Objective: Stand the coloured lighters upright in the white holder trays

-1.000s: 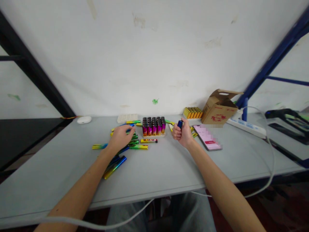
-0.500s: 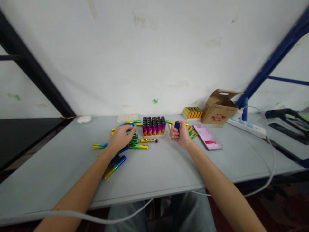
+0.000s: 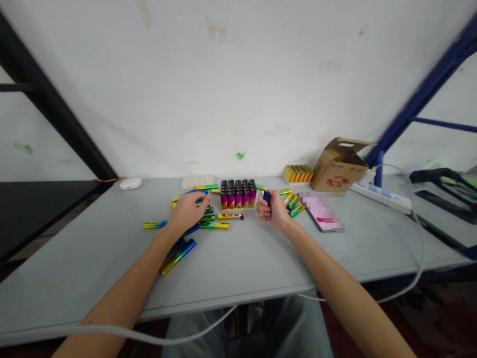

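Note:
My right hand is wrapped round a small cylinder with a dark blue end, held upright just right of a block of purple-and-black cylinders. On the left, my left hand hovers over or rests on a pile of shiny green, yellow and blue tubes; its fingers are bent together at the tips, and what they hold, if anything, is hidden. A single yellow-and-red cylinder with a black end lies in front of the block. More shiny tubes lie right of my right hand.
At the back stand a white holed tray, yellow cylinders in a tray and an open cardboard box. A phone, a power strip with a white cable, and a white case lie on the grey table.
My right hand has moved slightly left and down towards the purple block, still gripping the blue-ended cylinder. My left hand has hardly moved.

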